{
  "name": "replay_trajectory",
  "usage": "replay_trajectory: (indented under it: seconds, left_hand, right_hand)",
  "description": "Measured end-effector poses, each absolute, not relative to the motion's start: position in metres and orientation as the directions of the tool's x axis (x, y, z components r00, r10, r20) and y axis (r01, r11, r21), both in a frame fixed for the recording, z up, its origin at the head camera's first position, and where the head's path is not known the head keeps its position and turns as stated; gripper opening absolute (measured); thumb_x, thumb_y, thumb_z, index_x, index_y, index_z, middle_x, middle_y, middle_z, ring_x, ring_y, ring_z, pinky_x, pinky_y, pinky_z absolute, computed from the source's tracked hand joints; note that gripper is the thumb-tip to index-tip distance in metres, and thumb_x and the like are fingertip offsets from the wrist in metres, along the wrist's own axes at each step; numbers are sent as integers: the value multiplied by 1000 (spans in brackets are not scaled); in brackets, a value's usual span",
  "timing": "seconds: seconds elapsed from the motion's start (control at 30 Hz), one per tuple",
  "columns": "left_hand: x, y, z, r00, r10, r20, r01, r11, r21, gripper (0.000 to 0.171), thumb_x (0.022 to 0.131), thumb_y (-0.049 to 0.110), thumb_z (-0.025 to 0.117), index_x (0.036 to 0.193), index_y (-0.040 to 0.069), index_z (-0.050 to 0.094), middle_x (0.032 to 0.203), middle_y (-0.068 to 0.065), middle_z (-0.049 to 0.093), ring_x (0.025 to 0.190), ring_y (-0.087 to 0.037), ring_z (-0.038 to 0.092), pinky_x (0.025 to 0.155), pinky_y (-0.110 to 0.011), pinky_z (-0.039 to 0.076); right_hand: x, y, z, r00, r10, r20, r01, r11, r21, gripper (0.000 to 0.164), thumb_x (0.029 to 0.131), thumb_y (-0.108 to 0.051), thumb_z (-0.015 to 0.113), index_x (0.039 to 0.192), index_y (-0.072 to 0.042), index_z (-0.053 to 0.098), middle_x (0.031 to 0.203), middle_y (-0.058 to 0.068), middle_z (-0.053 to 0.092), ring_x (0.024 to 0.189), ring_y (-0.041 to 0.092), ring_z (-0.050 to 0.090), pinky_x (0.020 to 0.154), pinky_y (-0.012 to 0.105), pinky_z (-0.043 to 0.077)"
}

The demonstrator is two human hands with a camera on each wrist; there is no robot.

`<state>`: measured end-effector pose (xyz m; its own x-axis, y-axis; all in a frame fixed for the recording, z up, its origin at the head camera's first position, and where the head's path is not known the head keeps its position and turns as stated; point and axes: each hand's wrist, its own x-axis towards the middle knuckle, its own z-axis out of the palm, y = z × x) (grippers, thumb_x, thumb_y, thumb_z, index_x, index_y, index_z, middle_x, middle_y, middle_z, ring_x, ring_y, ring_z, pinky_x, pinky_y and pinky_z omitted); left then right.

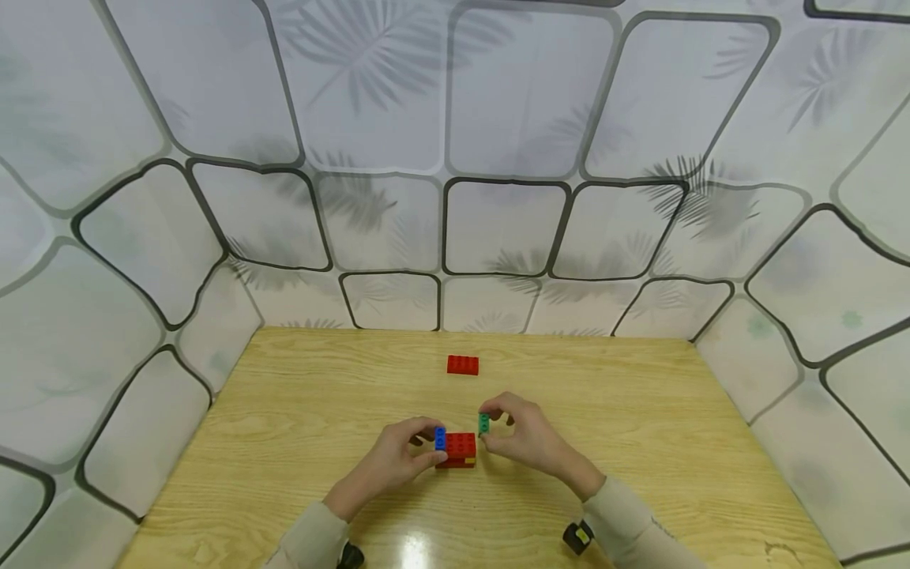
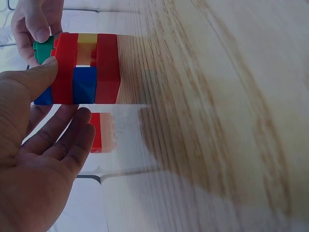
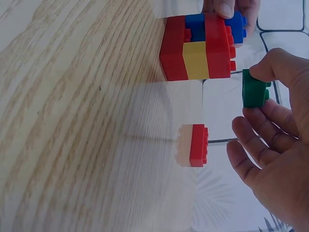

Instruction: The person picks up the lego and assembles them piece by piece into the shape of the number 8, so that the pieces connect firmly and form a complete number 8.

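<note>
A small brick stack of red, blue and yellow bricks stands on the wooden table near its front middle. My left hand grips the stack from the left, thumb on a red brick and a fingertip at the blue end. Just right of the stack, my right hand pinches a small green brick between thumb and forefinger, a little above the table. The green brick is close to the stack but apart from it.
A loose red brick lies flat further back on the table, and shows as the red brick beyond the stack. Patterned white walls close in the table at the back and both sides.
</note>
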<state>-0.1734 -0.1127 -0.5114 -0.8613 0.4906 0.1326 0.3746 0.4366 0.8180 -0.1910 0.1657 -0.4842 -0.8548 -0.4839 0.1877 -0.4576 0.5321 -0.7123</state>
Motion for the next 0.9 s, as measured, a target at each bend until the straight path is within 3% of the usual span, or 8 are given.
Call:
replay_trajectory:
  seconds: [0.43,0.9]
  left_hand:
    - [-174,-112,-510,-850,503,157,407,437,802,42,100,27,75,132,1,67,119,-10,74,107,-32,71,90,-40,61]
    - [-173,-112,-509,-847,504,167,417,437,797,41,100,26,76,131,1,67,118,-10,75,107,-32,71,89,-37,61]
  right_hand:
    - [-188,161,-488,-849,-507,145,-432,511,-743,35,92,-18,79,124,-6,71,113,-5,70,105,30,66,87,44,58]
    - [-187,156,-489,-835,-527,159,-456,498,-738,33,94,-20,78,124,-7,70,111,-4,69,103,29,65,86,43,57]
